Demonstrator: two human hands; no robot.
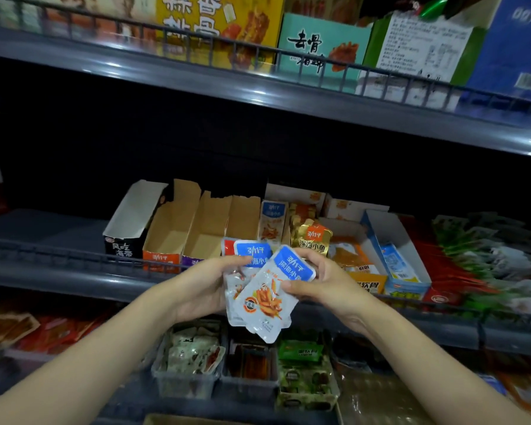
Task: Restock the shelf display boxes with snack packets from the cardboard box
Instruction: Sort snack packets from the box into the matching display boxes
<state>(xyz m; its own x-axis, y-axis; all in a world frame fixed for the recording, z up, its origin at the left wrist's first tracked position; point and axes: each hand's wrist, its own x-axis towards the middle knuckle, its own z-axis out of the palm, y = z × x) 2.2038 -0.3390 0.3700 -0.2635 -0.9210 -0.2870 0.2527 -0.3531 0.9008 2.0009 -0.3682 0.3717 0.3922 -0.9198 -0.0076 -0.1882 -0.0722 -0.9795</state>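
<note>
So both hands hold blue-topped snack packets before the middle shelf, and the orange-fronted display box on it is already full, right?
Not quite. The head view shows the orange-fronted display box empty, its bare cardboard floor visible. The rest holds: the left hand and right hand hold blue-topped snack packets before the middle shelf.

Dim, shadowy shelving; edges blurred and curved.
</note>
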